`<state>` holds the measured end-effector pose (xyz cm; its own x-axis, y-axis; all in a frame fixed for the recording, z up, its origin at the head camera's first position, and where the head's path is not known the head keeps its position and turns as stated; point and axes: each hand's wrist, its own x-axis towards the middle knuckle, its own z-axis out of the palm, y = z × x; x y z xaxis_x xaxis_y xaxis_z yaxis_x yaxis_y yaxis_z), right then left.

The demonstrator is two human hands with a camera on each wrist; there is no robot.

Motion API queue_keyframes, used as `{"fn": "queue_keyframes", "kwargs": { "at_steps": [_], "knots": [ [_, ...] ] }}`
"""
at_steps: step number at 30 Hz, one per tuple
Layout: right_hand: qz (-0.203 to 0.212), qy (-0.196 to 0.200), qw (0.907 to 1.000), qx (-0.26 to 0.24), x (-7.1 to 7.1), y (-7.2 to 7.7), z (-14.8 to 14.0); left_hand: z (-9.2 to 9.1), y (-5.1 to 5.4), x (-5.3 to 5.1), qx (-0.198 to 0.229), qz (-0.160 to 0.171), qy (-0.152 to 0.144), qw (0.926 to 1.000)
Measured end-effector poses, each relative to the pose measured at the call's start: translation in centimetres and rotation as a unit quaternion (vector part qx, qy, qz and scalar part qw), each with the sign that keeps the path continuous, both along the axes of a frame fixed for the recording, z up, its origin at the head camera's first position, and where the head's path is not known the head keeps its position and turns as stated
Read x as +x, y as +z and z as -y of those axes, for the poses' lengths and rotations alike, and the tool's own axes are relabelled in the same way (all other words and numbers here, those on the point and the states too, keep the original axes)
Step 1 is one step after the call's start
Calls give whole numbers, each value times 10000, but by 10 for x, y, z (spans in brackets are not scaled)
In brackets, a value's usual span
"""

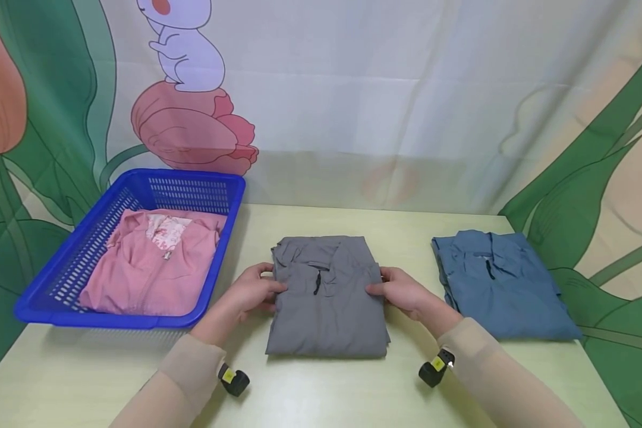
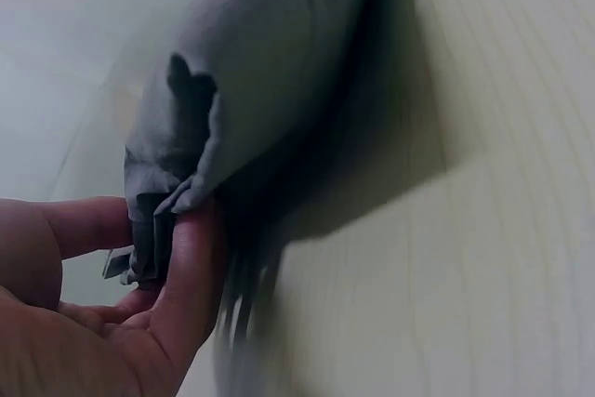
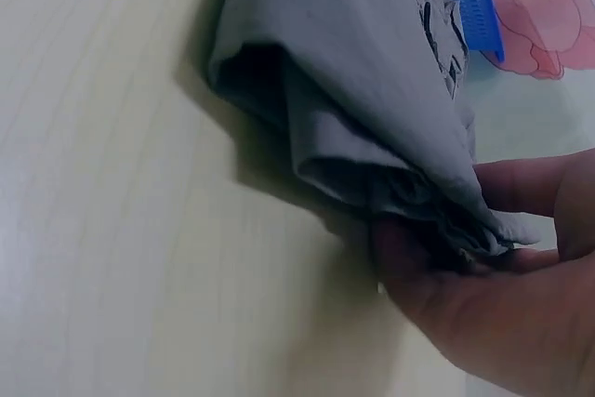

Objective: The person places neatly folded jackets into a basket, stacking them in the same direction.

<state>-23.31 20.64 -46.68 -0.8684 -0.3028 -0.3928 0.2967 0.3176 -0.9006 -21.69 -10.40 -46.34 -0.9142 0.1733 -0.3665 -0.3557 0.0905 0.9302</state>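
On my feeds now, the grey folded garment (image 1: 326, 321) sits mid-table, between both hands, its black zipper pull (image 1: 318, 282) facing me. The left hand (image 1: 250, 291) pinches its left edge, thumb on top; over on the other side, the right hand (image 1: 406, 291) grips the right edge, thumb on top too, and my wrist views show layered fabric caught in both. Whether the whole bundle touches the table (image 1: 331, 395), I can't tell. Left of it, a blue basket (image 1: 139, 321) holds a pink garment (image 1: 144, 285); off to the right lies a folded blue garment (image 1: 513, 306).
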Motion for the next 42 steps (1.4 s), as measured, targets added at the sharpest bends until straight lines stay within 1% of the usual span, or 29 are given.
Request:
{"fn": "queue_keyframes", "kwargs": {
  "at_steps": [4,6,10,13,17,23,26,33,37,42],
  "knots": [
    [269,-180,9987,-381,0,-3,-1,0,0,0,24,-23,-65,10000],
    [308,-294,9978,-511,0,-4,-2,-1,0,0,28,-51,-90,9999],
    [272,-435,9968,-616,0,-3,-4,-2,1,-1,-2,-106,-140,9998],
    [191,-439,9968,-646,0,-1,-5,-2,2,-2,-33,-155,-177,9997],
    [71,-388,9971,-647,-1,6,-5,0,6,-1,-44,-228,-228,9995],
    [-35,-245,9980,-578,-6,19,-5,5,14,-2,159,-287,-308,9990],
    [-97,-217,9978,-613,-5,28,-6,6,20,-2,232,-320,-329,9987],
    [-188,-69,9965,-808,-2,47,-5,13,37,0,165,-433,-455,9979],
    [-206,72,9953,-944,-3,55,-1,21,46,-1,178,-506,-525,9972],
    [-223,212,9944,-1013,-3,71,10,34,60,-1,64,-732,-626,9953]
  ]
}}
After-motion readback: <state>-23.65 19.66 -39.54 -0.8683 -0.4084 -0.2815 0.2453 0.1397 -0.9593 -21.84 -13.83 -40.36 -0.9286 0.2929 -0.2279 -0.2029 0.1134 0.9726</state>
